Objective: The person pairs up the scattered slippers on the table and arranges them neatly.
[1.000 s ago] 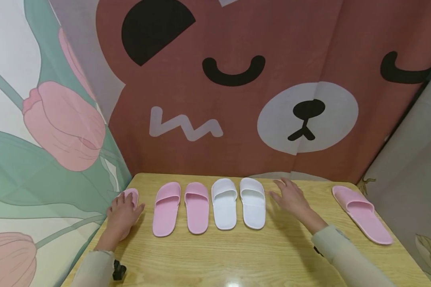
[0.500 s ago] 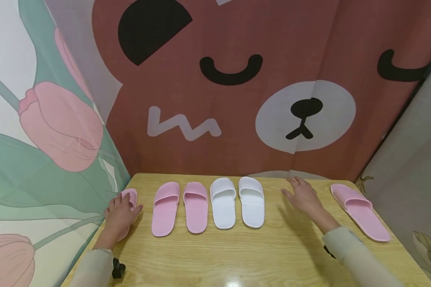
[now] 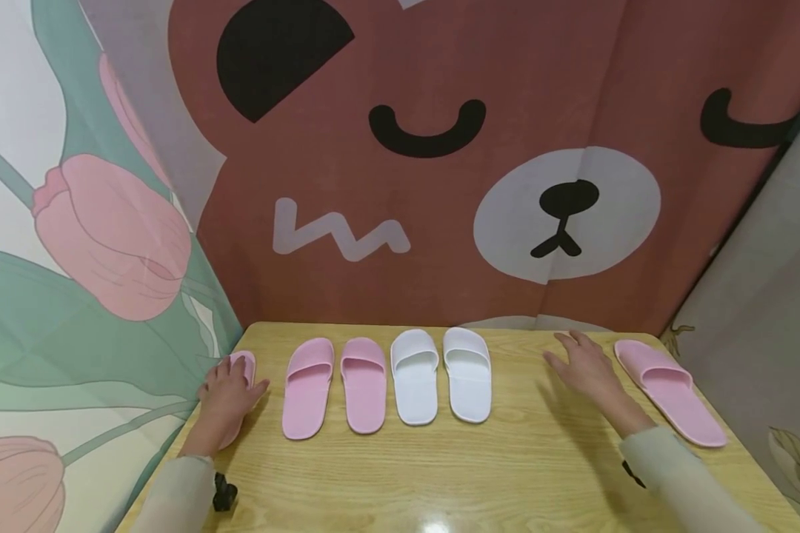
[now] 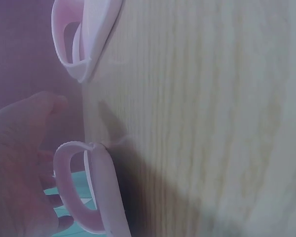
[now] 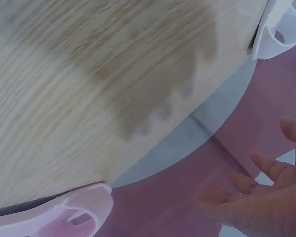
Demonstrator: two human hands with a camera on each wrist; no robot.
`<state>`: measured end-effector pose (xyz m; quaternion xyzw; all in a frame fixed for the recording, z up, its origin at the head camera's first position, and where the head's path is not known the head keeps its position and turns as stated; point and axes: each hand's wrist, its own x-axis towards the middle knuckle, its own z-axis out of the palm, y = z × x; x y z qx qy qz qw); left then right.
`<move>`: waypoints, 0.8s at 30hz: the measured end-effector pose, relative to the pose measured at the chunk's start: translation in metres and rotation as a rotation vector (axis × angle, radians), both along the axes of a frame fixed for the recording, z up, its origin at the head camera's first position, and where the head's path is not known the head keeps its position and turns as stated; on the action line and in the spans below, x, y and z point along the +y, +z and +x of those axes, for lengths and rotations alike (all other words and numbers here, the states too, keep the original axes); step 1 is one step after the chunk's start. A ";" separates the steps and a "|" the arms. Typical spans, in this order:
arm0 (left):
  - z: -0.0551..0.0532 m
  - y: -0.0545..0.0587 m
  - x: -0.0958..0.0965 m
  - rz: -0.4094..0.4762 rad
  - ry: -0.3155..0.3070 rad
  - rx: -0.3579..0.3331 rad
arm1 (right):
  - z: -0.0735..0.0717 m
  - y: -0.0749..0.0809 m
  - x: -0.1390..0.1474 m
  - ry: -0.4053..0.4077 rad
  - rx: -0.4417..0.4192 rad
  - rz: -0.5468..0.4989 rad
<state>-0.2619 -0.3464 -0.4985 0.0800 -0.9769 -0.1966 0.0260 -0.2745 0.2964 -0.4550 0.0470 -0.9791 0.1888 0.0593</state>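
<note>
My left hand (image 3: pixel 227 400) is over a pink slipper (image 3: pixel 245 360) at the table's left edge and hides much of it. In the left wrist view its fingers are loosely extended behind the strap of that slipper, not gripping it. My right hand (image 3: pixel 587 366) hovers over the table with fingers spread and holding nothing, just left of a tilted pink slipper (image 3: pixel 683 403). Between the hands lie two pink slippers (image 3: pixel 304 414) and two white slippers (image 3: pixel 470 389), side by side, straps toward the back. The right wrist view catches a white slipper's strap (image 5: pixel 286 37) too.
The wooden table (image 3: pixel 400 474) has its back edge against a curtain (image 3: pixel 440 222) printed with a brown bear. A tulip-patterned cloth (image 3: pixel 113 244) hangs at the left, and a pale one (image 3: pixel 767 296) at the right.
My right hand has moved right, from near the white slippers toward the pink slipper at the right. The left hand stays over the leftmost slipper; the slippers have not moved.
</note>
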 end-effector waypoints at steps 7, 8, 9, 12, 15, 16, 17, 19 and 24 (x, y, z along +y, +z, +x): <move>-0.006 -0.003 -0.004 -0.020 0.000 0.030 | 0.001 -0.003 0.012 -0.003 0.023 0.025; -0.007 -0.003 -0.005 -0.020 0.001 0.036 | 0.001 -0.003 0.013 -0.004 0.025 0.028; -0.007 -0.004 -0.005 -0.020 0.003 0.041 | 0.000 -0.004 0.015 -0.005 0.024 0.031; -0.009 -0.005 -0.006 -0.015 0.010 0.041 | 0.000 -0.005 0.019 -0.009 0.018 0.031; -0.010 -0.005 -0.007 -0.006 0.014 0.038 | 0.000 -0.006 0.025 -0.023 0.011 0.046; -0.010 -0.005 -0.007 -0.004 0.015 0.039 | 0.001 -0.006 0.027 -0.027 0.009 0.050; -0.010 -0.005 -0.007 -0.006 0.016 0.039 | 0.001 -0.006 0.029 -0.034 0.008 0.057; -0.009 -0.005 -0.008 -0.007 0.013 0.041 | 0.002 -0.008 0.034 -0.047 0.006 0.068; -0.007 -0.002 -0.008 -0.009 0.020 0.031 | 0.004 -0.010 0.045 -0.068 0.000 0.041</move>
